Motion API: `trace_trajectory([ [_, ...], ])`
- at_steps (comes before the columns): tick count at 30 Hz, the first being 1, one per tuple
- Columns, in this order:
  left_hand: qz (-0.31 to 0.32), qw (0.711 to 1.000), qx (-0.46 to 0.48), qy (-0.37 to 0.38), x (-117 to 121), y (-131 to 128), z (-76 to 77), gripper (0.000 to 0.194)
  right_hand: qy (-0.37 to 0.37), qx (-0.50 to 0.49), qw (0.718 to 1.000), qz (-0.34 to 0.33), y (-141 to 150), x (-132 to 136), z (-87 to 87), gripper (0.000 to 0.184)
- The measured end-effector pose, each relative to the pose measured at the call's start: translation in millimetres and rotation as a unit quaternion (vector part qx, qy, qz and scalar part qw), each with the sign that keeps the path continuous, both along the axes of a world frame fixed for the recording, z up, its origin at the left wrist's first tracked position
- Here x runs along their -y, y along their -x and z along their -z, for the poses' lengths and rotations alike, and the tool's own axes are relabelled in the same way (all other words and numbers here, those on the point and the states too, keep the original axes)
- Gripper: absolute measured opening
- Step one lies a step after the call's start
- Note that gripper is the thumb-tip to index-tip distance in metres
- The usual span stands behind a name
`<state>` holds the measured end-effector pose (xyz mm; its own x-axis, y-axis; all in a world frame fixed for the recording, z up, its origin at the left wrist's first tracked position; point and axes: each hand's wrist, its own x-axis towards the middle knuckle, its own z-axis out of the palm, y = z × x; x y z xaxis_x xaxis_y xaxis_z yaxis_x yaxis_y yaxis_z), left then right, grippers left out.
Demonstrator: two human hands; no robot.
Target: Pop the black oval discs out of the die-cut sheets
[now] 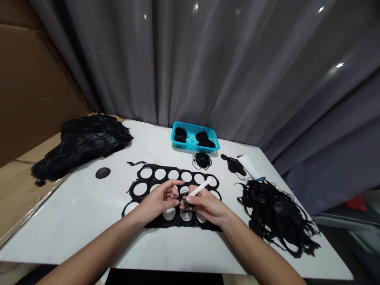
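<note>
A black rubber-like sheet (pixel 139 189) with rows of round holes lies on the white table. Above its middle, my right hand (pixel 204 202) grips a white pen-like tool (pixel 201 186), its lower end pointing toward my left hand. The tool's exact kind I cannot make out. My left hand (pixel 166 197) is closed, with thumb and fingers pinching thin black rings (pixel 184 196) between the two hands. The tool's tip is partly hidden among these loops. Both hands are close together, nearly touching.
A blue basket (pixel 194 148) holding black discs stands at the back. Nearby lie black rings (pixel 203 160), black pieces (pixel 236 166) and a white paper-like strip (pixel 249 166). Black scraps (pixel 273 213) heap at right, a black bundle (pixel 89 140) at left, near one disc (pixel 103 173).
</note>
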<state>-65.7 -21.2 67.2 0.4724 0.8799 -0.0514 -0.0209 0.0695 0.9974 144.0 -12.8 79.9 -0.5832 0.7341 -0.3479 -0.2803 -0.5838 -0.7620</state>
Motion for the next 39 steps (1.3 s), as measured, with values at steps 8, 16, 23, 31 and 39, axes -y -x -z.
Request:
trace_trajectory([
  [8, 0.005, 0.987, -0.140, -0.079, 31, -12, 2.7, 0.042, 0.049, -0.131, 0.980, -0.139, -17, 38, 25.6, 0.042],
  [16, -0.027, 0.804, -0.406, -0.435, 48, -14, 34.6, 0.044, -0.123, 0.079, 0.980, 0.136, -30, -9, 11.1, 0.033],
  [23, 0.003, 0.729, -0.461, -0.506, 55, -20, 45.0, 0.049, -0.326, 0.310, 0.893, 0.036, -13, -8, 30.3, 0.011],
  [31, -0.030, 0.734, -0.470, -0.488, 59, -20, 47.8, 0.047, -0.344, 0.337, 0.876, 0.033, -16, -4, 33.9, 0.009],
  [39, -0.019, 0.723, -0.486, -0.490, 57, -20, 46.5, 0.046, -0.390, 0.368, 0.843, 0.039, -12, -3, 38.6, 0.010],
])
